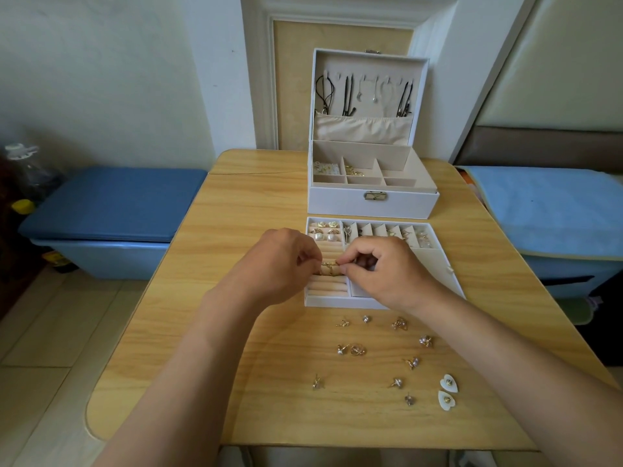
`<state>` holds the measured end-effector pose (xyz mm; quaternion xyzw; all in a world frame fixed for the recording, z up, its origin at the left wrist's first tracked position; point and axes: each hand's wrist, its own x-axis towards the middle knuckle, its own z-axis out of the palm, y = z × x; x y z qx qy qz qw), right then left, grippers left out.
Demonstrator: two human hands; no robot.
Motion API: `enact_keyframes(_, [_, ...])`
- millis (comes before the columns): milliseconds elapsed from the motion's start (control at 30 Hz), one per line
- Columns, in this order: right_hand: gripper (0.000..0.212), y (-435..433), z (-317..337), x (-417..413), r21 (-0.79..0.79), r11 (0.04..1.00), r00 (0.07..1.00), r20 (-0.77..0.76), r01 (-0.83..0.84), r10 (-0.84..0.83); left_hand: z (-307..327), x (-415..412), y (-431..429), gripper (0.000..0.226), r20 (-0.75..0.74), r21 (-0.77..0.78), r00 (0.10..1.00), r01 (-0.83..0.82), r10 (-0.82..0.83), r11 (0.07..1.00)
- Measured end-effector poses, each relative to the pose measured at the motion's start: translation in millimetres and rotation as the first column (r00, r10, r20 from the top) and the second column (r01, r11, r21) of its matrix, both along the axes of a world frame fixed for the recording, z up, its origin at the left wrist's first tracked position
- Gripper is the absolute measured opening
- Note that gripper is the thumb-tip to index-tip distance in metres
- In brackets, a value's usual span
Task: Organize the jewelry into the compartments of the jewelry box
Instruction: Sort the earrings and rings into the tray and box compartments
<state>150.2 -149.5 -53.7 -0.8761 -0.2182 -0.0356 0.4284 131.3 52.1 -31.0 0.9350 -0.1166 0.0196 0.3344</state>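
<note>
Head view: left hand [282,266] and right hand [387,269] both pinch a gold ring [328,264] over the ring rolls [328,288], 9 o'clock side of the tray [337,302]; I'd seat it upright between rolls

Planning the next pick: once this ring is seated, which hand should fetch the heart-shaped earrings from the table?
Right, probably. The heart-shaped earrings lie near right on the table, beside the right forearm; the right hand, pinching the gold ring with the left hand, need only draw back.
</note>
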Motion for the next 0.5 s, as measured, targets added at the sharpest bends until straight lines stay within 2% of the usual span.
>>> enact_keyframes(333, [0.021,0.0,1.3,0.1,-0.005,1.000,1.000,-0.021,-0.003,0.002,0.5,-0.4,-2.6,0.008,0.033,0.022,0.999,-0.003,0.002,1.000])
enact_keyframes(500, [0.018,-0.7,0.9,0.3,0.059,0.998,0.999,-0.047,-0.004,0.006,1.4,-2.1,-0.8,0.009,0.013,-0.012,1.000,-0.010,0.010,1.000])
